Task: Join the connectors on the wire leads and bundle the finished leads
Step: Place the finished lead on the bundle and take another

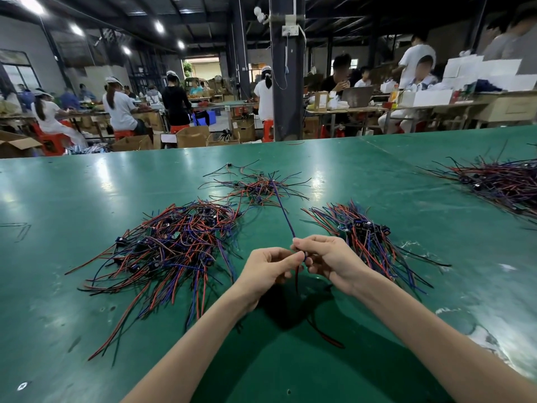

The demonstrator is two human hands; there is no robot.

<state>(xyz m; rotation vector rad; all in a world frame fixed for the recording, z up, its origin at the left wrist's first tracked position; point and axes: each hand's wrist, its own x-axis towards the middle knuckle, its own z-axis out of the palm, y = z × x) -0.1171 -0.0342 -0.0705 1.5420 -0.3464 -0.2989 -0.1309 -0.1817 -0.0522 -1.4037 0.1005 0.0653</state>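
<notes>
My left hand [268, 267] and my right hand [325, 257] meet above the green table [87, 199], fingertips pinching together on one wire lead. A blue wire [280, 205] of that lead rises away from my fingers toward the far piles. A red and black wire [319, 330] hangs down from my hands toward me. The connector itself is hidden between my fingers. A large tangled pile of red, blue and black leads [174, 245] lies to the left. A neater bunch of leads [369, 242] lies to the right of my hands.
A small loose pile of leads [255, 187] sits further back at the centre. Another big heap [499, 181] lies at the far right. Beyond the table's far edge, seated workers, cardboard boxes and a dark pillar [286, 82] fill the hall.
</notes>
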